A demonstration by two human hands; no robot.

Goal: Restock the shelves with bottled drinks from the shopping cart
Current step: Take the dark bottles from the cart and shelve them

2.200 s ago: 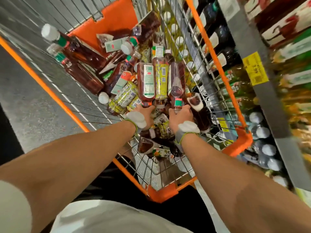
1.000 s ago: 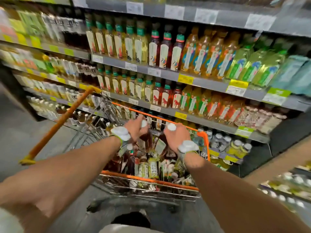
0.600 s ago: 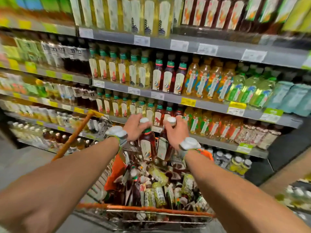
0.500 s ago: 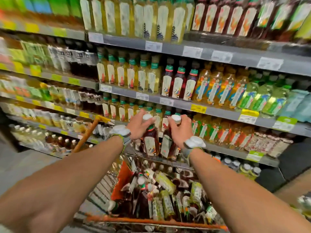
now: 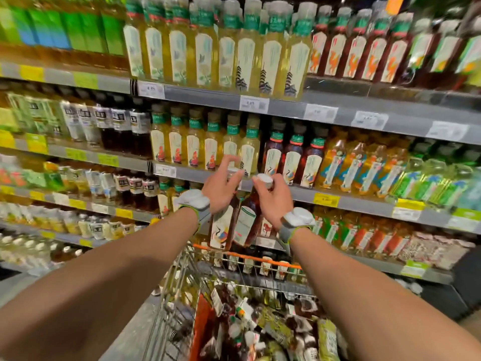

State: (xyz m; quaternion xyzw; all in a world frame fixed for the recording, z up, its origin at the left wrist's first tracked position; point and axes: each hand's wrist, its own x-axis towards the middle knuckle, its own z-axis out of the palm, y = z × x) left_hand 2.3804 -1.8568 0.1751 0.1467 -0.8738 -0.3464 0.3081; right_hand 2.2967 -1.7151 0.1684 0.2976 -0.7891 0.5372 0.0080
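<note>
My left hand (image 5: 220,187) grips the neck of a dark tea bottle (image 5: 221,227) with a white crane label. My right hand (image 5: 272,198) holds the neck of a second dark tea bottle (image 5: 246,225), its white cap showing above my fingers. Both bottles hang side by side, upright, in front of the middle shelf edge (image 5: 364,203). On that shelf stand three matching dark tea bottles (image 5: 291,155), just above and right of my hands. Below me the orange wire shopping cart (image 5: 250,257) holds several more bottles lying loose.
Shelves run the full width, packed with yellow tea bottles (image 5: 208,147), orange and green drinks (image 5: 364,165) and taller bottles on the top shelf (image 5: 234,48). Price tags line the shelf edges. Grey floor lies to the cart's left.
Both hands lifted a bottle each out of the cart and raised them toward the middle shelf. The view swung up from the cart to the shelves.
</note>
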